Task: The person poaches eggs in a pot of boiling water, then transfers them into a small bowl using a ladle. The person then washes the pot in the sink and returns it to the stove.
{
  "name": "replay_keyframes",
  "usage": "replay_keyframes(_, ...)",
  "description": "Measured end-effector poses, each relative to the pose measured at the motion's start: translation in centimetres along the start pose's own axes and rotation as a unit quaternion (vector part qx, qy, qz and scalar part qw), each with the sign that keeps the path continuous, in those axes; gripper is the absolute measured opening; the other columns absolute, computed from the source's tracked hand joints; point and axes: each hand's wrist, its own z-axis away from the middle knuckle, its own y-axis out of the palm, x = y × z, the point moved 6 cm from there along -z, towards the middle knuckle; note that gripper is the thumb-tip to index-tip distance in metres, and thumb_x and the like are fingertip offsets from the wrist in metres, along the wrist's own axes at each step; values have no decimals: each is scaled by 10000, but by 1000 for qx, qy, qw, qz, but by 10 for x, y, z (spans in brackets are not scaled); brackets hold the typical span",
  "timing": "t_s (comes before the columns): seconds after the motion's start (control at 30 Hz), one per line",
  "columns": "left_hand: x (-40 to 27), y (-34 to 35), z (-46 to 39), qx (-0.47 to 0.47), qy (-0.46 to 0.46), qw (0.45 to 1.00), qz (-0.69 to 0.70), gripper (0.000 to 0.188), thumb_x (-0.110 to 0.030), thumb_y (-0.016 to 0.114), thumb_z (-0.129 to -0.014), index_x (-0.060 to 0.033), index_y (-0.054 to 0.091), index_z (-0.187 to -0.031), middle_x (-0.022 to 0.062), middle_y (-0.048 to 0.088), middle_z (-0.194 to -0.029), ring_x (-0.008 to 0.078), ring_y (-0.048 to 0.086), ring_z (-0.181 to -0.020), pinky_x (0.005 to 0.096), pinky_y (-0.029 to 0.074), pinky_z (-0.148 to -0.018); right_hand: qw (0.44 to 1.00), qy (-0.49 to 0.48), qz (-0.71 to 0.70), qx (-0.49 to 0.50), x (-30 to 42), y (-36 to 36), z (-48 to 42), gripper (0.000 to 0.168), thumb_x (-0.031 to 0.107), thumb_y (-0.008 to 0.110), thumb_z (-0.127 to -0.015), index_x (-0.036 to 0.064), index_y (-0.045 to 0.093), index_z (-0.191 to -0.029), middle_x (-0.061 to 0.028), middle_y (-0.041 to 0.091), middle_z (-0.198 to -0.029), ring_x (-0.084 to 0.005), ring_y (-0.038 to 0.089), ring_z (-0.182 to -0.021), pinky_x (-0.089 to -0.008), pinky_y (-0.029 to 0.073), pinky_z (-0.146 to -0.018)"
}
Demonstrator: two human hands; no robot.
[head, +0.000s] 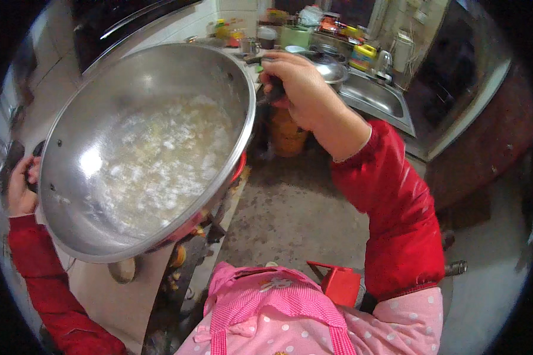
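A large metal pot (89,111) is held up between my two hands, tilted so that its inside faces me. Whitish, cloudy liquid with pale foam (169,159) covers much of its bottom and lower wall. My right hand (291,80) grips a dark handle on the pot's far right side. On the left, my left hand (23,188) is closed around the other dark handle, partly hidden by the rim. Something red (240,166) shows behind the pot's right edge.
A stainless steel sink (377,97) with a faucet (384,62) lies beyond my right arm. Bottles, a lidded pan (331,69) and a yellow jug (362,57) crowd the back counter. An orange-brown bucket (288,133) stands below. Near my apron is a red object (342,284) on the floor side.
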Motion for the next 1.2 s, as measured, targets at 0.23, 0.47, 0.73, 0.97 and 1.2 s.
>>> replay_keyframes(0.23,80,174,-67,197,-339,902,180,115,-61,460,-906,31,410,-953,52,449,-792,71,371,-576,181,342,-448,975,98,26,-198,-4,-84,79,451,205,505,-861,62,437,-1283,6,531,-783,-99,505,-675,-262,369,-525)
replay_keyframes(0.47,146,248,-96,314,-314,892,90,64,-21,467,-866,33,433,-868,64,441,-756,92,381,-568,196,335,-474,950,114,49,-287,-57,-113,92,399,172,471,-909,106,461,-1303,36,506,-722,-43,432,-564,-183,340,-473)
replay_keyframes(0.73,151,382,-115,292,-339,879,165,271,-39,548,-826,-15,456,-1080,101,465,-816,132,435,-611,244,423,-526,922,154,79,-347,-69,-217,72,389,183,452,-918,61,470,-1287,38,464,-674,-35,380,-513,-176,291,-443)
replay_keyframes(0.97,163,485,-162,390,-340,839,171,251,-79,524,-857,60,505,-1066,81,468,-808,128,451,-692,214,433,-555,919,202,108,-322,-82,-283,-6,363,197,437,-921,91,498,-1262,50,467,-708,-50,408,-606,-200,347,-533)
replay_keyframes(1.2,160,619,-165,289,-293,906,100,385,-156,542,-861,71,417,-1145,178,463,-895,164,446,-713,237,442,-582,907,352,55,-225,-135,-397,-81,407,175,416,-872,121,473,-1271,65,423,-686,-62,427,-656,-374,441,-617)
